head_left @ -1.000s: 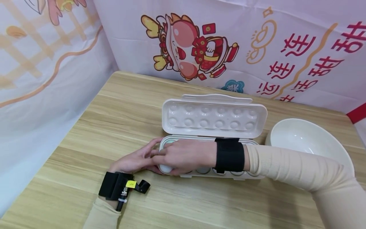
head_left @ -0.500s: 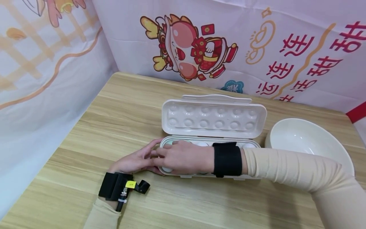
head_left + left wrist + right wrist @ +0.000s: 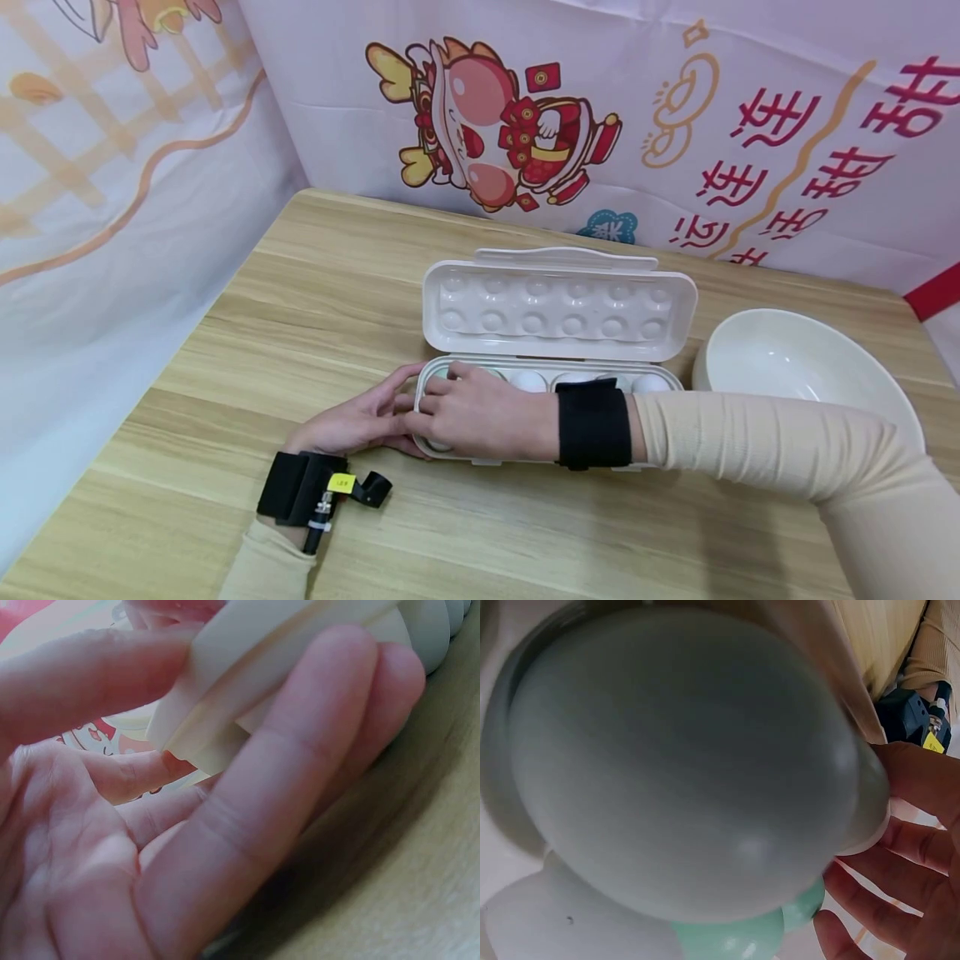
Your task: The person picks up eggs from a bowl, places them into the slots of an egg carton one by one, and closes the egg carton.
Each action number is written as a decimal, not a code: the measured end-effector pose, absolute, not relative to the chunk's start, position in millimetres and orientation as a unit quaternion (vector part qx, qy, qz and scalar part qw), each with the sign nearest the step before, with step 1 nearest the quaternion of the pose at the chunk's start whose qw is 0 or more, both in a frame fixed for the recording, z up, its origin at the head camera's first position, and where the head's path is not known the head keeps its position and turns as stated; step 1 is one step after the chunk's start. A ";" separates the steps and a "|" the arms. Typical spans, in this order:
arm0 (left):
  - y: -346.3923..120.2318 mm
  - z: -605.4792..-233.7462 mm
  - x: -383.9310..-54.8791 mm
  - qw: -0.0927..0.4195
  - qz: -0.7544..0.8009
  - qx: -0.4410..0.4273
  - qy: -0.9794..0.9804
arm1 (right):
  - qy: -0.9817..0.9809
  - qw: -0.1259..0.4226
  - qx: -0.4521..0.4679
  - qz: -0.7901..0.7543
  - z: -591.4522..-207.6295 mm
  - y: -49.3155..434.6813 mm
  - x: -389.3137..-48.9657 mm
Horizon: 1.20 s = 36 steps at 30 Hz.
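Observation:
My left hand [image 3: 352,421] grips the left end of a white egg box [image 3: 510,363], thumb at its rim and fingers curled beneath, as the left wrist view shows. Over that same end, my right hand [image 3: 480,414] reaches down into the box. In the right wrist view its thumb and fingers [image 3: 915,855] close around a pale egg [image 3: 871,801]. A larger-looking grey-white egg [image 3: 690,765] sits nearer the camera, with a green egg [image 3: 739,937] beyond it. White eggs [image 3: 528,382] show in the back row; my hand and wrist hide much of the front row.
The box's lid [image 3: 558,308] stands folded back behind it. To the right is a large white bowl [image 3: 795,354], partly covered by my right sleeve [image 3: 735,429]. Everything stands on a wood-grain table [image 3: 247,350], and a printed cloth [image 3: 315,100] hangs behind.
My right hand has shifted slightly toward me, and the pale egg under its fingers sits lower in the box. More back-row eggs show. My left hand keeps its hold.

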<state>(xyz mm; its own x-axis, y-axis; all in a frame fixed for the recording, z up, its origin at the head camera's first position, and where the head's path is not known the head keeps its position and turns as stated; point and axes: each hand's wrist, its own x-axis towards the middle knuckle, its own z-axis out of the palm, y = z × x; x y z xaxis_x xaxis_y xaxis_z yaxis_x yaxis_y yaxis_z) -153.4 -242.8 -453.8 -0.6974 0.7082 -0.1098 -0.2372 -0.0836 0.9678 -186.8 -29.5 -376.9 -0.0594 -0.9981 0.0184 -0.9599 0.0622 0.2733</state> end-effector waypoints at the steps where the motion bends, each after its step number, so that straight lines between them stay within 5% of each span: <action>1: -243.0 -453.9 -153.7 0.335 0.709 0.201 0.587 | -0.721 0.104 0.678 -0.095 -377.4 -29.2 -186.7; 36: -235.8 -454.4 -156.5 0.329 0.711 0.191 0.591 | -0.808 0.015 0.588 -0.038 -343.7 20.3 -204.0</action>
